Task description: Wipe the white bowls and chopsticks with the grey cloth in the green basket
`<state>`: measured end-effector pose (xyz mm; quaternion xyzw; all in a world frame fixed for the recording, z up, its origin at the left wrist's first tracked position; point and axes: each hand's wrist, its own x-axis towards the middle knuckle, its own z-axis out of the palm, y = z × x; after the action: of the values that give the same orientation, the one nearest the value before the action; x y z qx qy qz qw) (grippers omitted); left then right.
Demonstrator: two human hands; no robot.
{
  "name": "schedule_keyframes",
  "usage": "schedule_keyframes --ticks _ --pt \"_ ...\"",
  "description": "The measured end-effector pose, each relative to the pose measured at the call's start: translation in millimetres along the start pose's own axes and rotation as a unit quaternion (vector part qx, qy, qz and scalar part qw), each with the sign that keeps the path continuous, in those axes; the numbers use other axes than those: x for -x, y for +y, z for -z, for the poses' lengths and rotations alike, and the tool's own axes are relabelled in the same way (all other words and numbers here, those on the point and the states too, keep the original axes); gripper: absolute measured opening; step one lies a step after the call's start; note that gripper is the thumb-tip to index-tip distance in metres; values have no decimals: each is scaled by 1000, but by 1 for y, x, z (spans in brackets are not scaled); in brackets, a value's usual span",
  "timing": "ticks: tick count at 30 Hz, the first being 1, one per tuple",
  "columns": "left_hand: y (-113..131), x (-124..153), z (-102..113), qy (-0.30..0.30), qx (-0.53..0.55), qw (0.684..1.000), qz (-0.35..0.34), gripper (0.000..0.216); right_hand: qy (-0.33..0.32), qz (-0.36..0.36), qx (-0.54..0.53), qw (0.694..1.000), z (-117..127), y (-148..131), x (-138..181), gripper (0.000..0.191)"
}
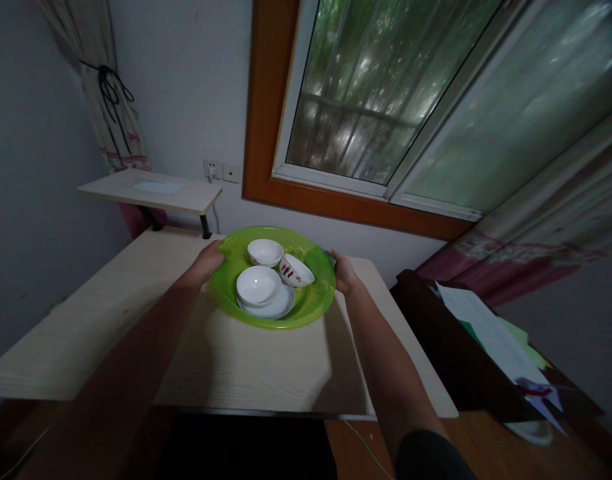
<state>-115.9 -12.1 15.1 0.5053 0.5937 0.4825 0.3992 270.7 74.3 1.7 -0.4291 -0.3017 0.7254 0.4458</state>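
Note:
A round green plastic basin [273, 324] is gripped at its two sides, over the far part of the wooden table. My left hand [207, 260] is closed on its left rim, and my right hand [343, 272] on its right rim; the fingertips of both are partly hidden. Inside lie a white bowl [265, 252] at the back, a tilted white bowl with a red and black print [296, 271] on the right, and another white bowl [259, 287] in front. This front bowl rests on a white plate [282, 308]. Whether the basin touches the table cannot be made out.
The pale table [266, 373] carries a small raised shelf [196, 193] at its back left, with a paper on it. Behind are the wall, sockets [221, 171] and a wood-framed window. At the right, a dark cabinet [436, 333] bears papers [491, 327].

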Motion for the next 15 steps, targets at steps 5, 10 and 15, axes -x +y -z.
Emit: schedule_keyframes --ticks 5,10,15 --pt "-2 -1 1 10 -8 1000 5 46 -59 11 -33 998 1 19 26 54" --pt "-3 -2 -1 18 -8 1000 9 43 -38 15 -33 999 -5 37 46 46" --pt "-3 -4 -1 19 -7 1000 9 40 37 50 -51 997 -8 58 65 42"
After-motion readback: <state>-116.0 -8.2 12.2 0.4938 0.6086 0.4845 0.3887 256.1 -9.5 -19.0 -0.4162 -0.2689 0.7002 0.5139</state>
